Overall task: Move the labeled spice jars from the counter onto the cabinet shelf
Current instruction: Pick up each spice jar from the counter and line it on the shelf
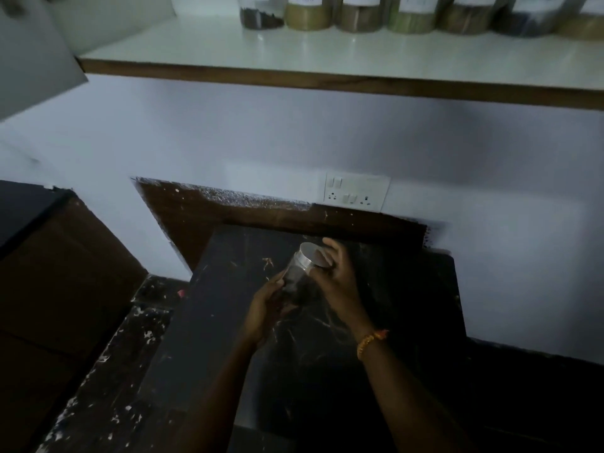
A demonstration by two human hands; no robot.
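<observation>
Dim overall, blue-grey cast. Brightest zone up top: white cabinet shelf [228,47] catches soft glare. Black counter [209,322] and lower corners sink into near-black shadow. Soft focus throughout; jar labels unreadable. Wide-angle bend at shelf edge, open cabinet door [29,60] blurred.

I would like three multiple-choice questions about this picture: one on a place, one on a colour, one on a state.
1. Where do the labelled jars stand?
A. on the shelf
B. on the floor
C. in a sink

2. What colour is the held jar's lid?
A. red
B. silver
C. green

3. How is the held jar positioned?
A. standing on the counter
B. tilted, held in both hands
C. lying alone

Key: 1 A, they line the shelf's back; 2 B, the lid looks metallic; 3 B, left hand grips the body, right hand the lid.
</observation>
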